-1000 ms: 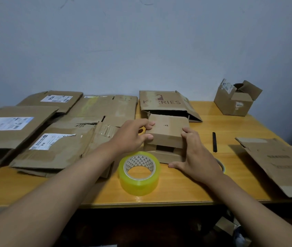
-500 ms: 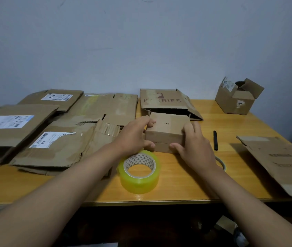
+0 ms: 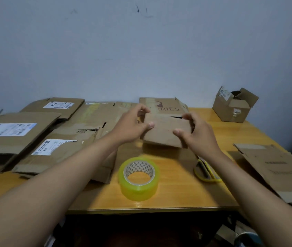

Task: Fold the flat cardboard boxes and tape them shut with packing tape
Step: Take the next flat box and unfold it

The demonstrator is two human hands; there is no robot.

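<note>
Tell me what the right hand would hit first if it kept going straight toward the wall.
The right hand already grips the small cardboard box. Beyond that, probably the flattened printed box, though depth is unclear.

Dim, flat indoor light, bluish cast. Soft shadows under both hands [image 3: 166, 129] on the orange wooden surface [image 3: 177, 189]. Hands motion-blurred; wide-angle bowing at edges; mild glare on the front edge.

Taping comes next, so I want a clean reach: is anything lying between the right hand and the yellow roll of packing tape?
Nothing visible does. The right hand grips the small brown cardboard box; bare table lies between it and the tape roll.
</note>
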